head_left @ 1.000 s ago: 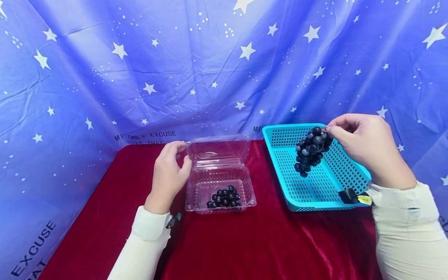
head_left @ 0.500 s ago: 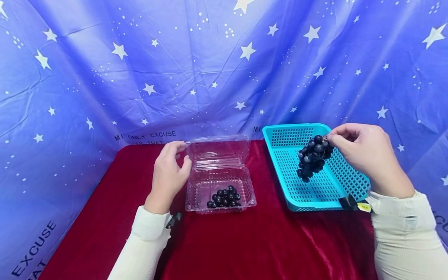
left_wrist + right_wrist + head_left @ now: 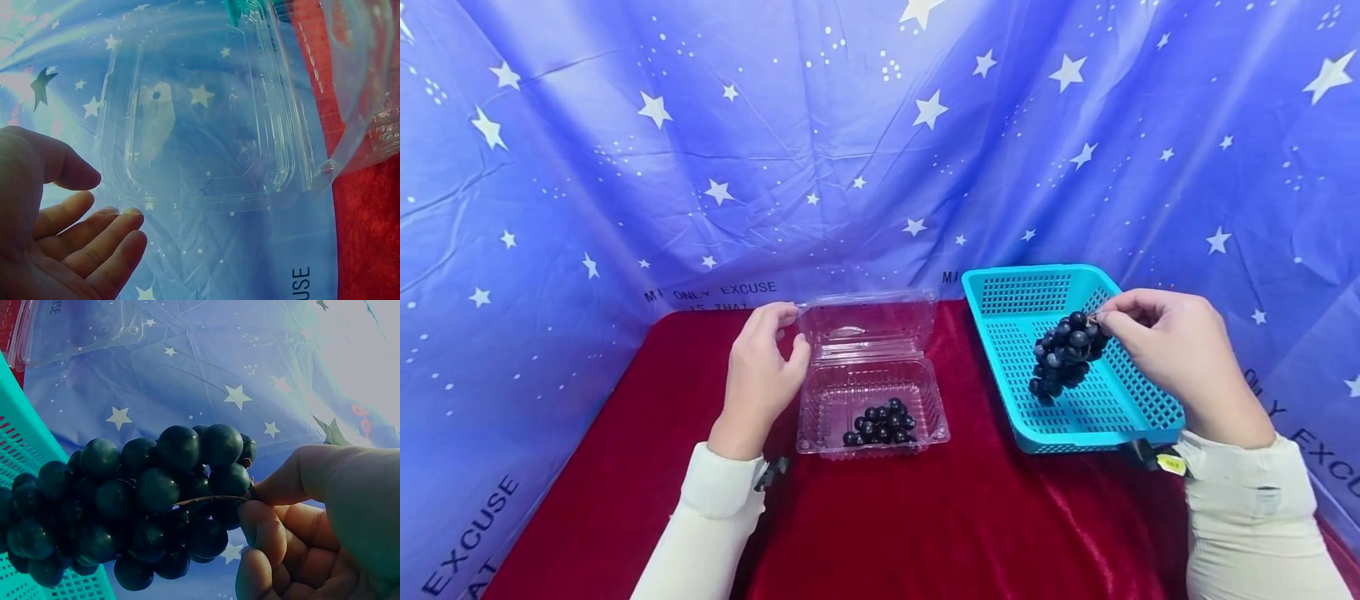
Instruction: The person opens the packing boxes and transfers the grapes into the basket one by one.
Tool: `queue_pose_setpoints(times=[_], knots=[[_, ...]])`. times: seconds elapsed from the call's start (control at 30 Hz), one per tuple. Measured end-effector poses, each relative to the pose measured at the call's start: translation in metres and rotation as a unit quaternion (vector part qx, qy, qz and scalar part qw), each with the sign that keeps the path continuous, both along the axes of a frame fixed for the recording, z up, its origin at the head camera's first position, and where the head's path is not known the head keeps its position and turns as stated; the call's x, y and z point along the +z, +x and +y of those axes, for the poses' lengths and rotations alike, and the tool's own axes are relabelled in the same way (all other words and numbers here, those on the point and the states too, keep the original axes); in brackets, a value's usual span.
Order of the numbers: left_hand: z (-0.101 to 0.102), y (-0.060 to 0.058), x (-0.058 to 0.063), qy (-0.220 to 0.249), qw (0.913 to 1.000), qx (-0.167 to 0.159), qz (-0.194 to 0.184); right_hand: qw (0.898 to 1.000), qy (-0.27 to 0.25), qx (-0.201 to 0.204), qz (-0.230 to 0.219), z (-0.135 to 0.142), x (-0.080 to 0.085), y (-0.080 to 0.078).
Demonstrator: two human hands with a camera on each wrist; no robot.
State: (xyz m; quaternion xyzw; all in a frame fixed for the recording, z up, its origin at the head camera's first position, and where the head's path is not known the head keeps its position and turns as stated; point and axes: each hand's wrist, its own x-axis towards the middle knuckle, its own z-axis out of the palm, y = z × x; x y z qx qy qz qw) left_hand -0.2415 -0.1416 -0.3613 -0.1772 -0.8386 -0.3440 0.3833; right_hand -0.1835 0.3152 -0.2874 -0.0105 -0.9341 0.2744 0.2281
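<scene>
Left hand [image 3: 762,375] relaxed, right hand [image 3: 1176,343] pinches grape stem [image 3: 211,498], plain only from right wrist.

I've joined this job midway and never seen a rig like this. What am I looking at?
No machine here: a person works bare-handed. One picture looks down from the head; the other two look from each wrist. On the red velvety cloth stand an open, clear plastic box holding dark round grapes, and a turquoise perforated plastic basket. The right hand pinches the stem of another dark bunch over the basket. The left hand is by the box's raised lid; whether it touches is unclear.
</scene>
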Motion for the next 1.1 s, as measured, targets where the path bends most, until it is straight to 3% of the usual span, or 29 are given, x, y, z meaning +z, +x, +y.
queue_pose_setpoints(times=[0.37,0.83,1.1], knots=[[0.004,0.002,0.002,-0.002,1.0000,0.001,-0.007,1.000,0.004,-0.008,-0.023,0.004,-0.015,0.007],[0.003,0.003,0.002,-0.011,0.9999,0.003,-0.004,0.998,0.031,-0.011,-0.054,0.011,-0.027,0.002],[0.004,0.003,0.002,-0.008,1.0000,-0.001,0.001,0.991,0.043,0.010,-0.124,0.028,-0.048,0.005]])
